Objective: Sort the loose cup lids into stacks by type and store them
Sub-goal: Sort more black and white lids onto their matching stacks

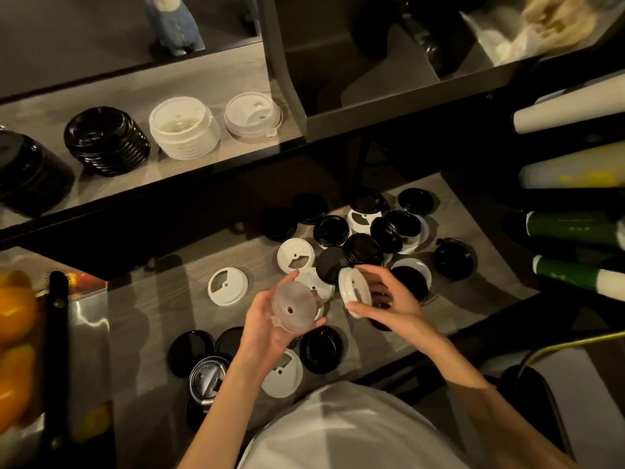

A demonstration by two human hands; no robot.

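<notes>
1. Cup lids (pixel 363 247) are being sorted, and many are lying loose on the low wooden shelf (pixel 162 316), black ones and white ones mixed in one pile.
2. Some of the job is looking done already. On the upper shelf (pixel 236 69) four stacks are being kept in a row: a black stack (pixel 107 141), a frosted stack (pixel 184 127), a short clear stack (pixel 253 114), and another dark stack (pixel 30 170) at the far left edge.
3. A clear domed lid (pixel 293 307) is being held by the left hand (pixel 270 328). The fingers are curled around its rim, with the thumb up near the top.
4. A white lid (pixel 355 292) is being held on its edge by the right hand (pixel 394 302). It is being pinched between the thumb below and the fingers above.
5. The two held lids are near each other but are not touching. They are looking like two different kinds, so they are probably being told apart.
6. Much is being left to do. A white flat lid (pixel 227 286) is lying alone to the left of the pile, and more black lids (pixel 191 352) are lying close to the person's body.
7. Cup sleeves (pixel 571 228) are being stored at the right, and oranges (pixel 15 313) at the left. These are not part of the job.
</notes>
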